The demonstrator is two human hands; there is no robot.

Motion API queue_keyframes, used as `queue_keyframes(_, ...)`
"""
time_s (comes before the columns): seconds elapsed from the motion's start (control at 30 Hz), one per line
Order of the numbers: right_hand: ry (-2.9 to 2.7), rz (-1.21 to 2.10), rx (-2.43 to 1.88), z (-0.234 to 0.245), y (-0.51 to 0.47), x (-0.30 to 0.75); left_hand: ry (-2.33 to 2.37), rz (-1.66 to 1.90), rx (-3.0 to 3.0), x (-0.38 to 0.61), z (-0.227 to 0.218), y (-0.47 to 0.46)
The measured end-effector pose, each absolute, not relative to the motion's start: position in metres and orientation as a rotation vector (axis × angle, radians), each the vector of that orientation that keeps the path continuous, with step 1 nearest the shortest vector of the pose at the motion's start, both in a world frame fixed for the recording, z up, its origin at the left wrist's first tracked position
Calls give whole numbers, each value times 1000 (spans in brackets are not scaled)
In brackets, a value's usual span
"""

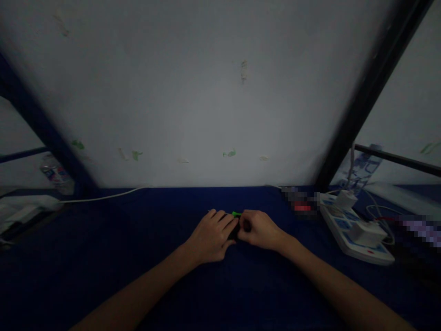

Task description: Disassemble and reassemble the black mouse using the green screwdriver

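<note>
Left hand [212,236] and right hand [259,229]: both closed, fingers drawn together, a small dark object with green tip [236,214] held between them. Blue-covered bench [138,220] beneath. White power strip [354,228], fitted with white plug adapters [367,233], placed to the right.

The little green piece [236,214] looks like plastic. The power strip [356,250] is smooth white plastic. The table cover [131,225] is dark blue cloth, and the wall [186,92] is matt.

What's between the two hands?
In the head view, a small dark object with a green bit showing at its top lies between the left hand and right hand, mostly hidden by them.
</note>
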State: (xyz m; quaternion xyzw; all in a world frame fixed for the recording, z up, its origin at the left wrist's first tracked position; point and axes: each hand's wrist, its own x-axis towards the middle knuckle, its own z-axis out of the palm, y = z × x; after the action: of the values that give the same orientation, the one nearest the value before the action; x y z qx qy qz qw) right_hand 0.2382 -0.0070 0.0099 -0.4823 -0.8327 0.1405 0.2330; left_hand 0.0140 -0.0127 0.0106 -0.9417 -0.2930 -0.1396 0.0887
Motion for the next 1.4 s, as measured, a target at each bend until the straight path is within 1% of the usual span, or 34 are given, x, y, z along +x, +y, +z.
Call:
queue_keyframes(0.27,-2284,370,-1351,10,-4,252,-948,-477,-2869,6,8,-2)
queue_keyframes(0.43,-2335,244,-1382,12,-1,259,-1022,-569,-2957,-1,7,7)
queue_keyframes(0.67,-2408,59,-1435,9,13,273,-1049,-608,-2981,-4,6,10)
queue_keyframes(0.87,-2406,-37,-1505,7,24,283,-1067,-608,-2983,-6,6,12)
queue_keyframes(1.07,-2373,-59,-1540,4,29,284,-1125,-629,-2921,-10,-1,21)
queue_keyframes(1.4,-2394,-23,-1434,1,25,274,-1308,-657,-2751,-19,-9,37)
